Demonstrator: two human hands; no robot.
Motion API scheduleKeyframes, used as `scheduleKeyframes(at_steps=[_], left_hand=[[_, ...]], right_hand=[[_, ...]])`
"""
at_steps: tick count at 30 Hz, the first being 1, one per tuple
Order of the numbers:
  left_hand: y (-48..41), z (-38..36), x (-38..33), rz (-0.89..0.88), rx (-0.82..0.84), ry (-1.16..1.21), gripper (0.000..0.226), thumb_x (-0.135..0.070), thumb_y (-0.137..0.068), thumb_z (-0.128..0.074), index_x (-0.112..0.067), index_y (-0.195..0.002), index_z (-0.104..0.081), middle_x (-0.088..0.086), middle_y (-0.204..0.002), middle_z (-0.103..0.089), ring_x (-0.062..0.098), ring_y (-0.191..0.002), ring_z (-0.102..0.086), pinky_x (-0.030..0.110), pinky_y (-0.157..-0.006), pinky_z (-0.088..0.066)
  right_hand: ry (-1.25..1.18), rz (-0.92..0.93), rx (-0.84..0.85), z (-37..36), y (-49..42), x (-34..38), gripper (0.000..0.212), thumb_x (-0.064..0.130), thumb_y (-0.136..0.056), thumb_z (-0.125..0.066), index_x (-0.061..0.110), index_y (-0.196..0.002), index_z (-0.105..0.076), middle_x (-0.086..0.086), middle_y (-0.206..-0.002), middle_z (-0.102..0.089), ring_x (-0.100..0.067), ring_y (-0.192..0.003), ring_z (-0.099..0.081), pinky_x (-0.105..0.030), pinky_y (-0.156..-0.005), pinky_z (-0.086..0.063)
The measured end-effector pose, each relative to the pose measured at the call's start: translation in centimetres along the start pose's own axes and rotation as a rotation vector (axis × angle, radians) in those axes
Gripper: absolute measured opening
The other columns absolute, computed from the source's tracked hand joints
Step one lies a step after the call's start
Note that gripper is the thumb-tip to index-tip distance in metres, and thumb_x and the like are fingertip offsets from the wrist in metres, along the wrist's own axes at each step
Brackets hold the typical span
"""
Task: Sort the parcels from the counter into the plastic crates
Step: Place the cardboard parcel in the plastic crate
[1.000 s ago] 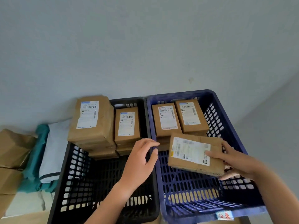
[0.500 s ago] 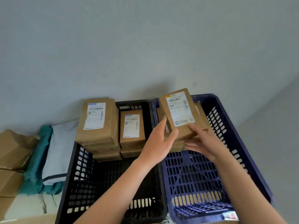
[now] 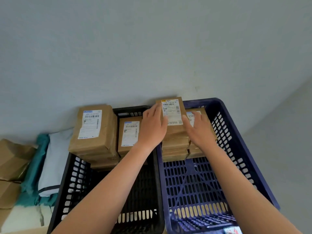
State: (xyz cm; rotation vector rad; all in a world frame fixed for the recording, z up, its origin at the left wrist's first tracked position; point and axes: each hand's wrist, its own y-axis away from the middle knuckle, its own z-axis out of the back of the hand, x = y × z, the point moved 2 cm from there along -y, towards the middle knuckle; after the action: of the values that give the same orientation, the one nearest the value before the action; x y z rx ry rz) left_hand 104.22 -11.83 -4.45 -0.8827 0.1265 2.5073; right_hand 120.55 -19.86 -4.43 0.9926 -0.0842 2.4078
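A brown parcel (image 3: 172, 114) with a white label lies on top of the left stack at the back of the blue crate (image 3: 236, 149). My left hand (image 3: 152, 129) rests against its left edge with fingers straight and the thumb on the label. Touching its right edge is my right hand (image 3: 197, 130), fingers stretched over the neighbouring stack (image 3: 205, 114). The black crate (image 3: 74, 179) stands to the left and holds a tall stack of parcels (image 3: 92, 129) and a lower one (image 3: 129, 134) at its back.
A grey wall rises right behind both crates. Teal and white soft mailers (image 3: 50, 166) lean left of the black crate, with cardboard boxes (image 3: 11, 159) further left. The front halves of both crate floors show bare grid.
The parcel went from my right hand low over the blue crate up onto the back left stack. Both hands now lie on its sides instead of carrying it.
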Motion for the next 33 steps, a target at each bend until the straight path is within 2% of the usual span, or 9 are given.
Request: scheduleKeyframes(at_steps=[4,10,16,20,22,24,26,29,33], left_hand=[[-3.5,-0.8,-1.4,-0.093,0.037,-0.188,0.054,-0.03,-0.114,-0.032,-0.009,-0.164,-0.027,0.006,-0.171,-0.026,0.028,-0.159,-0.013,0.04,-0.131,-0.013],[-3.5,-4.3,-0.9,-0.075,0.088,-0.304,0.057,-0.026,-0.114,-0.032,-0.008,-0.166,-0.017,0.007,-0.174,-0.015,0.03,-0.162,0.002,0.049,-0.132,-0.003],[-3.6,-4.3,-1.3,-0.064,0.122,-0.349,0.057,-0.028,-0.113,-0.032,-0.01,-0.165,-0.02,0.007,-0.173,-0.017,0.032,-0.161,-0.002,0.05,-0.131,-0.007],[-4.7,-2.3,-1.6,-0.057,0.217,-0.368,0.053,-0.031,-0.113,-0.031,-0.014,-0.163,-0.028,0.006,-0.172,-0.022,0.03,-0.16,-0.011,0.047,-0.131,-0.008],[-4.8,-0.3,-2.6,-0.027,0.223,-0.197,0.051,-0.033,-0.115,-0.027,-0.018,-0.163,-0.031,0.002,-0.173,-0.021,0.024,-0.16,-0.012,0.041,-0.131,-0.01],[-3.9,2.0,-4.0,0.014,0.085,0.1,0.048,-0.034,-0.115,-0.031,-0.024,-0.162,-0.036,-0.006,-0.172,-0.024,0.012,-0.158,-0.017,0.033,-0.127,-0.015],[-1.8,4.0,-5.1,0.048,-0.106,0.448,0.045,-0.036,-0.114,-0.036,-0.027,-0.157,-0.045,-0.013,-0.165,-0.038,0.001,-0.15,-0.029,0.027,-0.123,-0.024],[2.0,5.1,-5.5,0.07,-0.262,0.888,0.046,-0.042,-0.106,-0.041,-0.025,-0.147,-0.056,-0.015,-0.151,-0.055,0.002,-0.143,-0.046,0.028,-0.12,-0.035],[5.5,4.4,-3.7,0.145,-0.3,0.974,0.051,-0.049,-0.098,-0.049,-0.026,-0.142,-0.06,-0.014,-0.142,-0.063,0.006,-0.138,-0.054,0.038,-0.124,-0.037]], right_hand=[[0.24,0.254,-0.029,-0.5,-4.0,1.7,0.064,0.049,-0.109,-0.038,0.019,-0.164,-0.024,-0.016,-0.166,-0.027,-0.038,-0.154,-0.022,-0.049,-0.124,-0.022],[0.363,0.165,0.131,-3.4,-5.6,0.5,0.068,0.045,-0.111,-0.029,0.026,-0.168,0.004,-0.014,-0.171,-0.015,-0.04,-0.156,-0.017,-0.06,-0.121,-0.023],[0.307,0.152,0.205,-2.9,-5.6,0.6,0.07,0.042,-0.111,-0.032,0.025,-0.167,0.005,-0.015,-0.169,-0.017,-0.042,-0.153,-0.022,-0.062,-0.117,-0.028],[0.062,0.147,0.275,-1.4,-6.0,0.9,0.068,0.038,-0.11,-0.04,0.023,-0.167,-0.007,-0.016,-0.169,-0.022,-0.038,-0.154,-0.023,-0.055,-0.122,-0.024],[-0.1,0.164,0.182,0.5,-5.4,1.5,0.062,0.037,-0.111,-0.041,0.019,-0.166,-0.018,-0.012,-0.17,-0.024,-0.03,-0.157,-0.02,-0.046,-0.126,-0.021],[-0.322,0.16,0.059,2.8,-3.9,1.8,0.058,0.043,-0.112,-0.038,0.024,-0.165,-0.024,0.0,-0.171,-0.027,-0.018,-0.158,-0.023,-0.039,-0.127,-0.021],[-0.588,0.174,-0.02,4.8,-1.9,1.7,0.05,0.045,-0.113,-0.035,0.031,-0.161,-0.036,0.007,-0.162,-0.044,-0.009,-0.15,-0.039,-0.037,-0.126,-0.029],[-0.776,0.184,-0.112,6.3,0.8,0.4,0.039,0.037,-0.114,-0.036,0.028,-0.148,-0.053,0.009,-0.139,-0.066,-0.004,-0.131,-0.059,-0.037,-0.118,-0.043],[-0.777,0.196,-0.101,6.3,2.2,-0.5,0.034,0.029,-0.114,-0.038,0.027,-0.137,-0.062,0.009,-0.126,-0.073,-0.004,-0.124,-0.064,-0.036,-0.116,-0.046]])
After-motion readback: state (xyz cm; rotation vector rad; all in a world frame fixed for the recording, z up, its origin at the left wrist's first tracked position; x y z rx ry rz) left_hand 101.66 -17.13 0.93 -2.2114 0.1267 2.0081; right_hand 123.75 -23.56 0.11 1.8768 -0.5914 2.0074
